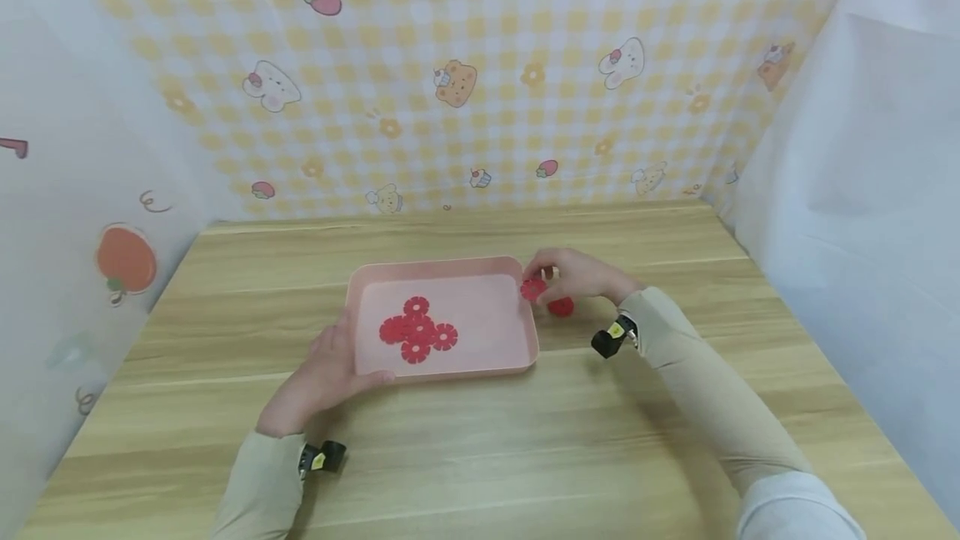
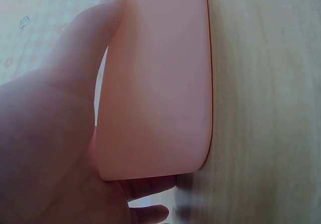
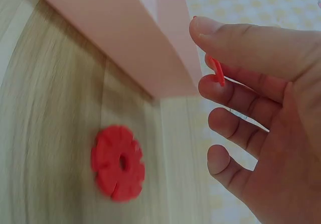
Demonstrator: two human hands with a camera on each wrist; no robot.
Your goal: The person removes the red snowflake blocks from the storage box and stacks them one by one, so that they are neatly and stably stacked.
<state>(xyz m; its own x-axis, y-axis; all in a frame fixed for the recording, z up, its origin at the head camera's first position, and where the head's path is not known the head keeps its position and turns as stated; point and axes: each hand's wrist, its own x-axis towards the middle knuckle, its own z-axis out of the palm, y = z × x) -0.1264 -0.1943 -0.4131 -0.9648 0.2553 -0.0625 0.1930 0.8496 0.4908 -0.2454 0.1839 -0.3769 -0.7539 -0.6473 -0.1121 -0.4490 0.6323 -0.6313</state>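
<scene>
My right hand [image 1: 579,273] pinches a red notched disc [image 1: 527,291] between thumb and fingers, over the right rim of a pink tray [image 1: 487,319]. In the right wrist view that held disc [image 3: 218,72] is seen nearly edge-on. Just below the hand, another red notched disc [image 3: 107,166] lies on the table outside the tray. Several more red discs [image 1: 419,328] lie in a cluster, partly overlapping, in the tray's left half. At the tray's front left corner my left hand [image 1: 324,372] grips it, thumb along the front rim and fingers round the left end.
The tray stands on a wood-grain table [image 1: 465,457]. Behind it hangs a yellow checked cloth [image 1: 510,123] with cartoon prints. Pale sheets hang at both sides. A small black camera is strapped to each wrist.
</scene>
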